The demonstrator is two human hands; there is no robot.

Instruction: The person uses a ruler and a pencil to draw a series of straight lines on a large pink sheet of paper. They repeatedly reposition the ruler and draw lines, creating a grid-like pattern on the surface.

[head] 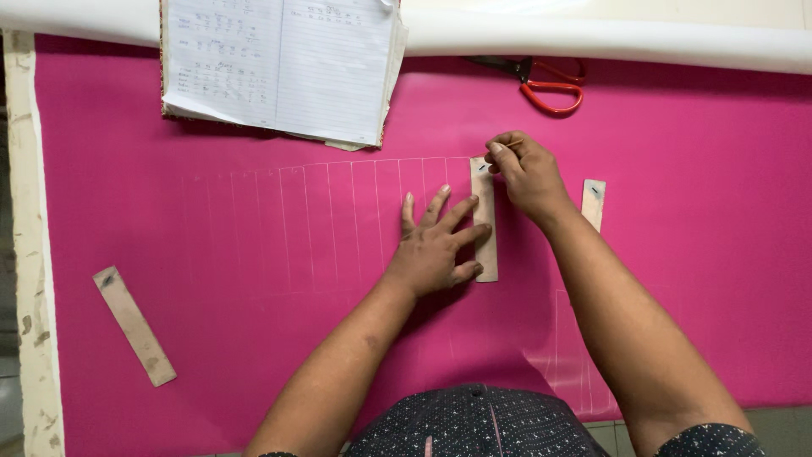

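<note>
Bare forearms, short dark sleeves with fine white dots, matching garment

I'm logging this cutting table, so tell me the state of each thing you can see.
Notebook: open, lying flat.
Scissors: shut, lying untouched.
Pink fabric: spread flat, marked with white lines.
Card strip: pinned flat under left hand.
Right hand: pinching a thin marker at the strip's top.

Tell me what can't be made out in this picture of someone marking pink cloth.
Head view only:
- Marking tool in the right hand: too thin to tell its kind.
- Cardboard strip: its left edge is covered by the left hand.
- Notebook: top cut off by the frame; writing too small.
- Scissors: blades in shadow beside the white roll.
- Pink cloth: chalk lines at left too faint.
</note>
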